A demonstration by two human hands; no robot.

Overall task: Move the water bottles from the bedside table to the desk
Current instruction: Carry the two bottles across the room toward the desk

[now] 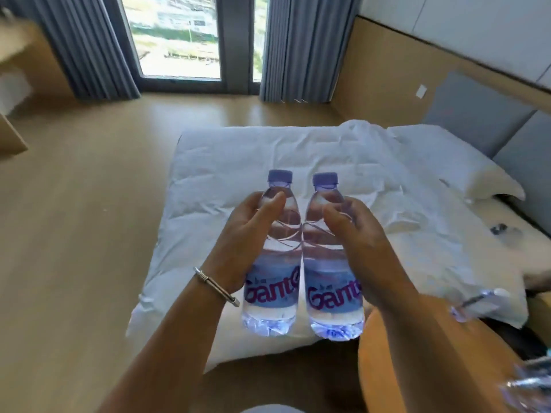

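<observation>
Clear plastic water bottles, two, are being held upright side by side above the white bed (298, 162). Left hand (247, 234) is grasping the left bottle (272, 263); right hand (357, 234) is grasping the right bottle (332, 278). Both are carrying purple caps and are touching at mid-body. A round wooden table (387, 353) is showing at lower right.

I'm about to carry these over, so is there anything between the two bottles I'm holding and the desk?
The left hand grips the left bottle, the right hand the right bottle, both held above the bed. The desk can't be clearly made out here. Open wooden floor lies to the left, with nothing visible on it.
</observation>
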